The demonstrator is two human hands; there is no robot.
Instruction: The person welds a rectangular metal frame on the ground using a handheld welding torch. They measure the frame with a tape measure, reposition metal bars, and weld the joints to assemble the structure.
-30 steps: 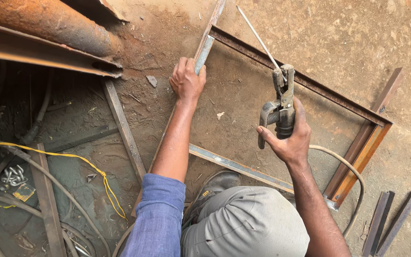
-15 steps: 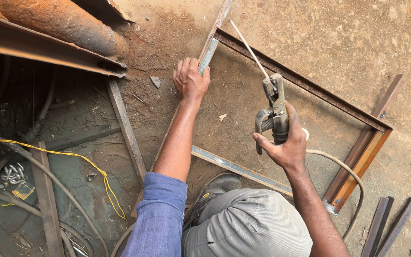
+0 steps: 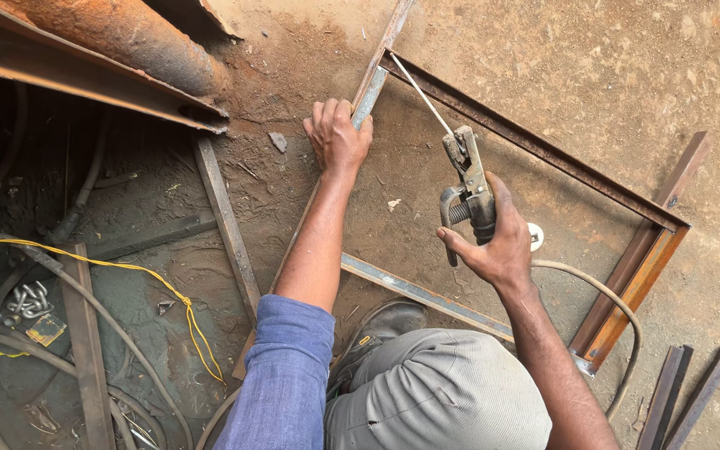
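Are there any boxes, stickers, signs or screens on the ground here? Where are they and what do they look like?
No boxes, signs or screens show.
Yellow tag: small, flat and squarish, on the dirty ground at far left, beside a little heap of chain links.
White disc: small and round, on the ground inside the metal frame, just behind the right hand; whether it is a sticker is unclear.

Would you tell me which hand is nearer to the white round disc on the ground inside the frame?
Right. The right hand is beside the white disc; the left hand is away on the frame's far bar.
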